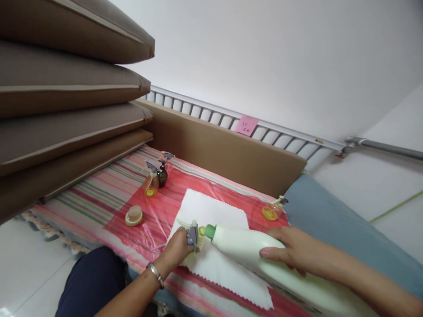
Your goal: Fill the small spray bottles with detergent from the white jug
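My left hand (178,246) is closed on a grey trigger spray head (192,235). Right beside it is a small clear bottle with yellow-green colour (201,237), partly hidden by the spray head; whether my fingers also touch it I cannot tell. My right hand (289,251) grips a large pale green bottle (244,242), tipped on its side with its green top (209,231) close to the small bottle's mouth. Whether liquid is flowing cannot be seen. Under both lies a white cloth (211,207) with a zigzag edge.
Several spray bottles (151,184) stand at the back left, near a dark bottle (162,175). Another spray bottle (273,210) leans at the right. A round pale-green lid-like piece (134,215) lies on the red plastic sheet (158,211). Brown cushions (72,97) are stacked at left.
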`<state>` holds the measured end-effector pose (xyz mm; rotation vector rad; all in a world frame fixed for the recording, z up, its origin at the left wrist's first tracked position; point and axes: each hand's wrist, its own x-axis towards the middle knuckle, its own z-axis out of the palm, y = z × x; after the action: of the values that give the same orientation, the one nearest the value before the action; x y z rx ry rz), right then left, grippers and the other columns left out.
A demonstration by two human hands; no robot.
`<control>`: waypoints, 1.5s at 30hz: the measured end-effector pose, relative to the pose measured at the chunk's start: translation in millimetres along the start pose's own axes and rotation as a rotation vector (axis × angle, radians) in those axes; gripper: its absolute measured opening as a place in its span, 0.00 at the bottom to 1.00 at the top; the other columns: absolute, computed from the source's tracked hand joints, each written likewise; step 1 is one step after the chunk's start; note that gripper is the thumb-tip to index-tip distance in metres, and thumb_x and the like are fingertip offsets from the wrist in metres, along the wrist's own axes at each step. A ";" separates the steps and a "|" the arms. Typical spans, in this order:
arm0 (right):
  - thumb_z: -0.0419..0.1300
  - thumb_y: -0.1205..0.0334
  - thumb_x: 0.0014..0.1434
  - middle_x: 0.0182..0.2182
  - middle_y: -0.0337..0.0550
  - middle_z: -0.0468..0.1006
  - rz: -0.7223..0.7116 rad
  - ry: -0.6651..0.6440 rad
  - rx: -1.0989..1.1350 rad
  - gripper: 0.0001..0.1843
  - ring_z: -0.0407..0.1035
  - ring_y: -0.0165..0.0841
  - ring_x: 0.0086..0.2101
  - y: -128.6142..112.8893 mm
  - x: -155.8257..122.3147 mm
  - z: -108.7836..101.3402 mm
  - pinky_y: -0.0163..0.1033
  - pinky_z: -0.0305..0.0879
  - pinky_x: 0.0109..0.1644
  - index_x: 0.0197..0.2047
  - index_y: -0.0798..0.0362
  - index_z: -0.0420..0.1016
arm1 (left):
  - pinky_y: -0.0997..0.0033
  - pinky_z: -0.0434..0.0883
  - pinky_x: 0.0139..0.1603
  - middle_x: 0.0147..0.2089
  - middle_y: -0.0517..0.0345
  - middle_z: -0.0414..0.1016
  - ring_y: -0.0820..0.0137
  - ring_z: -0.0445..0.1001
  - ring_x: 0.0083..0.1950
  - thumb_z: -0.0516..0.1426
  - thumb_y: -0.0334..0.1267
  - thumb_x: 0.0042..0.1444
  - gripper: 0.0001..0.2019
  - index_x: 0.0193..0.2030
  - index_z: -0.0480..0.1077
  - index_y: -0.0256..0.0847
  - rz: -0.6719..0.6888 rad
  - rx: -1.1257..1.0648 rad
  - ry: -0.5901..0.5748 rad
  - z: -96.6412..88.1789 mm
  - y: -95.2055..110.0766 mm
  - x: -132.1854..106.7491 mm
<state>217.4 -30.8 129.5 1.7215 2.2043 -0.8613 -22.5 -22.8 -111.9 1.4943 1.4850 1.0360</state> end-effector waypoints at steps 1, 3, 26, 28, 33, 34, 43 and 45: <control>0.56 0.51 0.53 0.23 0.40 0.68 -0.001 0.002 0.004 0.16 0.64 0.28 0.20 -0.1 -0.1 -0.2 0.31 0.58 0.18 0.34 0.58 0.70 | 0.68 0.67 0.40 0.34 0.57 0.76 0.61 0.72 0.40 0.65 0.32 0.35 0.14 0.33 0.75 0.37 -0.001 -0.002 0.001 0.1 0.1 0.1; 0.56 0.51 0.52 0.24 0.41 0.69 0.004 0.002 0.006 0.17 0.64 0.28 0.20 -0.7 -0.6 -0.9 0.31 0.58 0.18 0.34 0.58 0.69 | 0.68 0.68 0.40 0.34 0.57 0.76 0.61 0.72 0.40 0.65 0.32 0.35 0.14 0.33 0.74 0.37 -0.004 -0.004 0.004 0.4 0.1 0.1; 0.55 0.51 0.53 0.23 0.40 0.68 -0.006 -0.015 0.000 0.17 0.64 0.28 0.20 -3.6 -1.2 -2.0 0.31 0.58 0.18 0.34 0.59 0.69 | 0.69 0.66 0.37 0.34 0.57 0.75 0.64 0.72 0.37 0.65 0.33 0.36 0.13 0.33 0.75 0.37 0.006 0.016 -0.001 -0.3 -1.2 -1.2; 0.56 0.51 0.53 0.23 0.41 0.68 -0.001 -0.014 0.003 0.17 0.64 0.28 0.20 -4.5 -1.5 -2.1 0.31 0.58 0.18 0.35 0.59 0.69 | 0.70 0.66 0.35 0.33 0.57 0.74 0.65 0.71 0.35 0.65 0.34 0.36 0.13 0.33 0.75 0.37 0.016 0.026 -0.004 0.3 -2.3 -0.9; 0.56 0.52 0.53 0.23 0.41 0.68 -0.008 -0.016 0.017 0.16 0.65 0.29 0.20 -6.1 -1.5 -2.6 0.31 0.57 0.18 0.34 0.58 0.69 | 0.71 0.64 0.33 0.31 0.58 0.72 0.67 0.70 0.33 0.64 0.33 0.38 0.11 0.32 0.74 0.35 0.043 0.046 -0.006 2.3 -5.5 -0.1; 0.56 0.52 0.53 0.23 0.40 0.68 -0.009 -0.016 0.015 0.16 0.65 0.29 0.20 -5.9 -1.3 -2.8 0.31 0.57 0.18 0.34 0.59 0.69 | 0.71 0.64 0.33 0.32 0.58 0.72 0.67 0.70 0.33 0.64 0.34 0.38 0.11 0.32 0.74 0.35 0.044 0.048 -0.004 2.6 -6.2 0.1; 0.56 0.48 0.52 0.23 0.39 0.68 0.005 -0.035 -0.010 0.18 0.64 0.29 0.20 -0.6 5.0 -3.2 0.31 0.58 0.18 0.35 0.57 0.70 | 0.73 0.63 0.31 0.31 0.59 0.73 0.68 0.69 0.32 0.65 0.33 0.37 0.11 0.31 0.73 0.35 0.031 0.058 -0.008 2.6 -5.4 0.5; 0.56 0.48 0.52 0.23 0.40 0.68 0.001 -0.035 -0.005 0.19 0.64 0.29 0.20 -0.5 4.5 -3.2 0.31 0.58 0.18 0.35 0.58 0.70 | 0.73 0.63 0.30 0.29 0.60 0.72 0.69 0.69 0.31 0.64 0.33 0.37 0.09 0.29 0.73 0.35 0.033 0.062 -0.014 2.2 -4.4 -0.1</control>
<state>216.2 -25.5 130.0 1.6925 2.1812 -0.8784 -22.0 -22.7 -116.8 1.5712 1.4998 1.0054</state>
